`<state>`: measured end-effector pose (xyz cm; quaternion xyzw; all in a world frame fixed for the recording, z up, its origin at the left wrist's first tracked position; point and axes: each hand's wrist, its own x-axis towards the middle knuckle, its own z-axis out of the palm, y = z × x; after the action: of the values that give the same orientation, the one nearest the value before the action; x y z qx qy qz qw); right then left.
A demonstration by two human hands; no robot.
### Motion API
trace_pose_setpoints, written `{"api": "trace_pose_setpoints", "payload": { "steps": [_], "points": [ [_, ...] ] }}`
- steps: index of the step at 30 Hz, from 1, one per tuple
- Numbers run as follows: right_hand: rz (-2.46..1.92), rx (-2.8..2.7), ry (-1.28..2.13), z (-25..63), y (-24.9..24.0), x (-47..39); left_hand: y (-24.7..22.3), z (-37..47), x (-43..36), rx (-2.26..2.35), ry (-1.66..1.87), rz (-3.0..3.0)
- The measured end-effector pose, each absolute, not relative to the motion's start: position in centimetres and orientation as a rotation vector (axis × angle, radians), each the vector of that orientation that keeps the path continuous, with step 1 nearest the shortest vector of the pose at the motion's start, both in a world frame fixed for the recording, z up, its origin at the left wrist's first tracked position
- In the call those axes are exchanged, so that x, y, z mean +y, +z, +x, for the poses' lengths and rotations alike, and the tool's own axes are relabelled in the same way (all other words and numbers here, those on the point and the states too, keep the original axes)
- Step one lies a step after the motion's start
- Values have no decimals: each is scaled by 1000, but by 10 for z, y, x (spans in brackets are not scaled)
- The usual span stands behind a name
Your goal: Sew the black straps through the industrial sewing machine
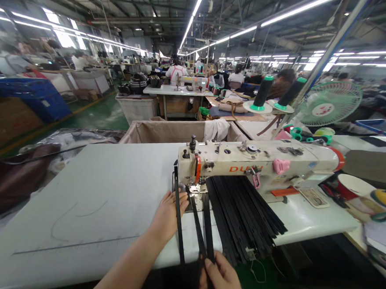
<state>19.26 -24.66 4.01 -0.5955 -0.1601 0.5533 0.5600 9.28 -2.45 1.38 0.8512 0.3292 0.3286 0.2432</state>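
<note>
A white sewing machine (pixel 260 167) stands on a pale table, with narrow black straps (pixel 198 224) running toward me from its presser foot (pixel 198 189). My left hand (pixel 166 213) is beside the foot, its fingers closed at the strap by the needle plate. Another length of black strap (pixel 178 222) passes over these fingers and hangs past the table edge. At the front edge my right hand (pixel 221 278) pinches the two straps between thumb and fingers. Under the machine's arm lies a thick bundle of black straps (pixel 244 214), its ends hanging over the edge.
A ruler scale (pixel 76 245) is marked on the white tabletop (pixel 120 188) at left. Behind the machine is a beige cloth-lined bin (pixel 167 131). Thread cones (pixel 263 92) and a green fan (pixel 331 103) stand at right. Other people work at tables farther back.
</note>
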Motion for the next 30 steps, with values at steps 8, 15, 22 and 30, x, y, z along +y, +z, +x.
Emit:
{"api": "trace_pose_setpoints", "payload": {
  "steps": [8,15,22,30],
  "points": [
    [-1366,-401,1315,196,35,-245,14,94,-25,920,871,2377],
    [-1381,-404,1332,197,36,-245,20,97,-25,908,775,2456],
    [-1366,-411,1340,195,38,-243,14,97,-14,883,939,2300],
    [-1397,-341,1197,182,40,-224,32,123,41,881,932,1933]
  ]
}}
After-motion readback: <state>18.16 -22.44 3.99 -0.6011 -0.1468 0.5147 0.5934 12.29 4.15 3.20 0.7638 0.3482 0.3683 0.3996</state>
